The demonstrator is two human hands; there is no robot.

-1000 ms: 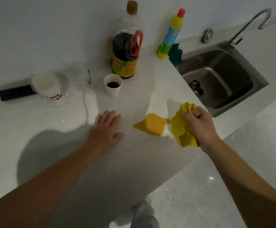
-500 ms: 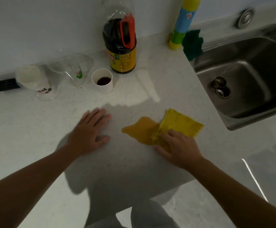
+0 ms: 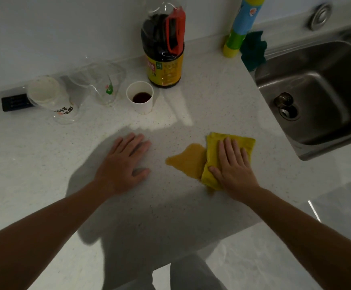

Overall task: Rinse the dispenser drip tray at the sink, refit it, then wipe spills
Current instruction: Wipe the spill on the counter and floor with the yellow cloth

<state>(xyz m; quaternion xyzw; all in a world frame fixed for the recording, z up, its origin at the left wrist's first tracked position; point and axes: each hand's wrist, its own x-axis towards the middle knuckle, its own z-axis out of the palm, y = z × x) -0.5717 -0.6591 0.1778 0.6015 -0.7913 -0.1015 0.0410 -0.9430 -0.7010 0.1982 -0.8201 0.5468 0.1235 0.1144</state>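
Two hands lie flat: the right hand (image 3: 234, 167) presses a yellow cloth (image 3: 212, 155) beside the spill (image 3: 188, 161) near the surface's front edge to soak it; the left hand (image 3: 124, 164), empty, likely braces.

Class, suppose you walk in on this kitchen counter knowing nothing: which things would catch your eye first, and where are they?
The amber spill in the middle of the pale counter stands out first, with the right hand pressing a folded yellow cloth flat onto its right edge. The left hand lies flat just left of the puddle. Behind, by the wall, stands a large dark sauce bottle with a red handle.
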